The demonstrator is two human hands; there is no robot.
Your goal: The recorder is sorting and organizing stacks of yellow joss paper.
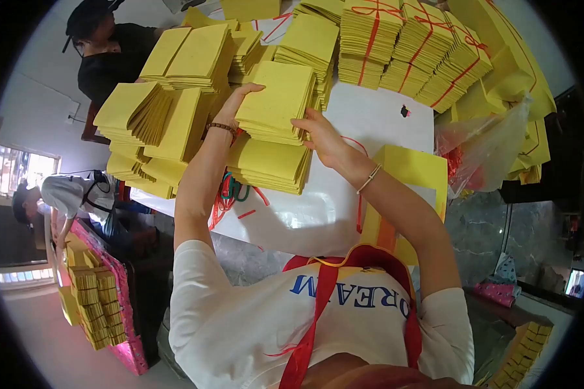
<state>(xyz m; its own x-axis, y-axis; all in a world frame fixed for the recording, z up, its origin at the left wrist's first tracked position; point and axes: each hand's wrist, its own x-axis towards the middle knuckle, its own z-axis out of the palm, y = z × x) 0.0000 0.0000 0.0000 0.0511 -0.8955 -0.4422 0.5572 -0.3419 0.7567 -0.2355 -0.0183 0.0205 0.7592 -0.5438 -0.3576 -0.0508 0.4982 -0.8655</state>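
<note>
A person in a white T-shirt and red apron straps is leaning over a white-covered bench point(370, 117), both hands gripping a thick stack of yellow paper sheets point(276, 100). The left hand point(237, 104) is clasping the stack's left edge, fingers curling up over its top corner, a dark beaded bracelet point(222, 127) circling the wrist. The right hand point(321, 136) is pressing against the stack's right edge, fingers spread flat on the side of the sheets, a thin pale bangle point(368, 179) sitting on the wrist behind it. The held stack is sitting between the two hands, directly above a second, similar yellow pile point(269, 168) lying on the bench just beneath them; whether the two are touching cannot be made out.

Beyond the left hand, loose fans of yellow sheets point(156, 110) are crowding the bench. Beyond the right hand, yellow bundles tied with red string point(409, 45) are standing in a row. Near the left forearm, a tangle of red and green rubber bands point(230, 191) is lying on the white surface. Out past the right forearm, a clear plastic bag point(480, 149) is slumping beside a flat yellow board point(415, 172). Beyond the loose fans, another person in black point(107, 58) is working at the bench's far end.
</note>
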